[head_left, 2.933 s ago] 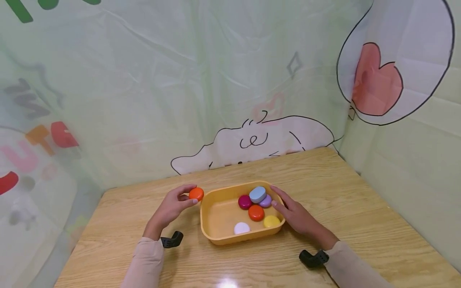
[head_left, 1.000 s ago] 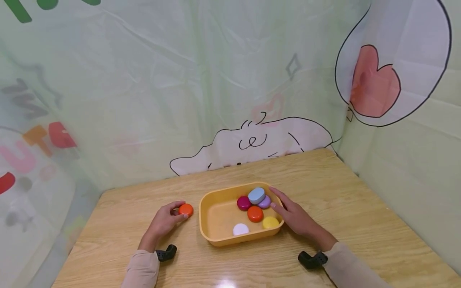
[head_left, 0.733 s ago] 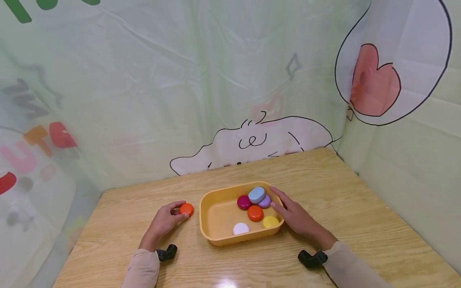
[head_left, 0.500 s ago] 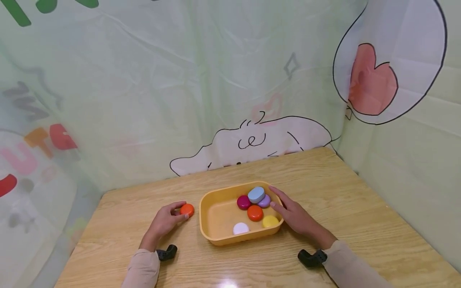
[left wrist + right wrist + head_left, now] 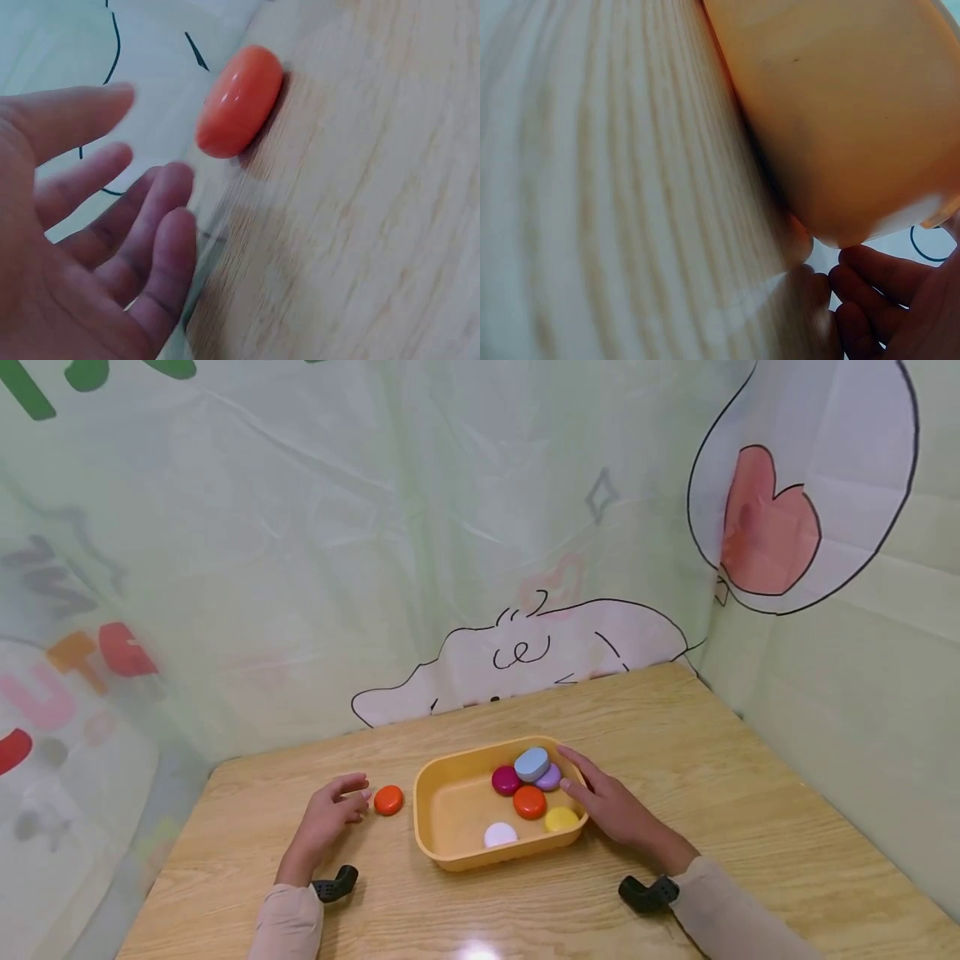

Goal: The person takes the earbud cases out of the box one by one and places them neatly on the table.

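My left hand [image 5: 327,812] is beside a glossy orange-red rounded disc [image 5: 388,800] lying on the wooden table. Its fingers are spread and loosely bent, and in the left wrist view a gap separates them from the disc [image 5: 240,102]. At the right end of a yellow-orange plastic tray [image 5: 450,863], my right hand [image 5: 617,808] holds the rim, thumb over the edge and fingers along the outer wall. The right wrist view shows fingers [image 5: 881,296] against the tray's outside [image 5: 847,112]; the thumb is mostly out of frame.
Inside the tray lie a light blue oval block [image 5: 532,764], a purple disc [image 5: 550,777], a magenta disc [image 5: 506,781], another orange-red disc [image 5: 529,802], a yellow disc [image 5: 561,820] and a white disc [image 5: 500,836]. A printed curtain [image 5: 300,568] hangs behind the table.
My left hand lowered the orange-red disc from the tray's left rim to the table, let go and drew back left. The right hand has stayed at the tray.
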A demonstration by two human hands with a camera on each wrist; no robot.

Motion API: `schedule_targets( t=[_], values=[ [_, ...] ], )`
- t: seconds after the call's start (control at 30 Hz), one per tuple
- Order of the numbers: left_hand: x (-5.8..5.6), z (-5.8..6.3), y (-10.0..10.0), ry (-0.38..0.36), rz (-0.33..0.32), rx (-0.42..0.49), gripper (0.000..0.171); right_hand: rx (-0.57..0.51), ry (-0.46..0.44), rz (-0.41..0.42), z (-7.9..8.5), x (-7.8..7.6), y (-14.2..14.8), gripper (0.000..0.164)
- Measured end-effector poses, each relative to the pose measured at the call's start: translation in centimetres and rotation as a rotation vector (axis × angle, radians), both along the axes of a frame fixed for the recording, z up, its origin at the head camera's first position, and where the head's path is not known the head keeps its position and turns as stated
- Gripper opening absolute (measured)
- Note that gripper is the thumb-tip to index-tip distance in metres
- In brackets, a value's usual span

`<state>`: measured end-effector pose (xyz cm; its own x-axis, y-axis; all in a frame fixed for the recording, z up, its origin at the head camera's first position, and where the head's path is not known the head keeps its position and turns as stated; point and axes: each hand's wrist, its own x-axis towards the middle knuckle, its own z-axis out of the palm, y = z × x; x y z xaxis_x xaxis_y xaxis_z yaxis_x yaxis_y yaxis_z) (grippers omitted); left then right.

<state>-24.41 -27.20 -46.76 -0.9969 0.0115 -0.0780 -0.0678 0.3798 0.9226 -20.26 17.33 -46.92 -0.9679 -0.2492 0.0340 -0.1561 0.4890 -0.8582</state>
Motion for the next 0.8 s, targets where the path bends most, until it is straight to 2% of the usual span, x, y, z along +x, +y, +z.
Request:
schedule_targets(
  t=[0.13, 0.27, 0.57, 0.8],
  values=[
    [0.0, 0.3, 0.4, 0.018, 0.008, 0.046, 0.049, 0.002, 0.006, 0.002, 0.2, -0.1, 0.2, 0.061],
    [0.1, 0.9, 1.3, 0.029, -0.022, 0.063, 0.052, 0.0, 0.012, 0.008, 0.0, -0.2, 0.2, 0.06],
    [-0.2, 2.5, 3.9, 0.064, -0.086, 0.118, 0.046, -0.011, 0.006, 0.001, -0.1, -0.2, 0.3, 0.059],
    [-0.5, 3.2, 5.5, 0.072, -0.115, 0.223, 0.043, -0.005, 0.01, 0.007, -0.1, -0.2, 0.2, 0.06]
  ],
)
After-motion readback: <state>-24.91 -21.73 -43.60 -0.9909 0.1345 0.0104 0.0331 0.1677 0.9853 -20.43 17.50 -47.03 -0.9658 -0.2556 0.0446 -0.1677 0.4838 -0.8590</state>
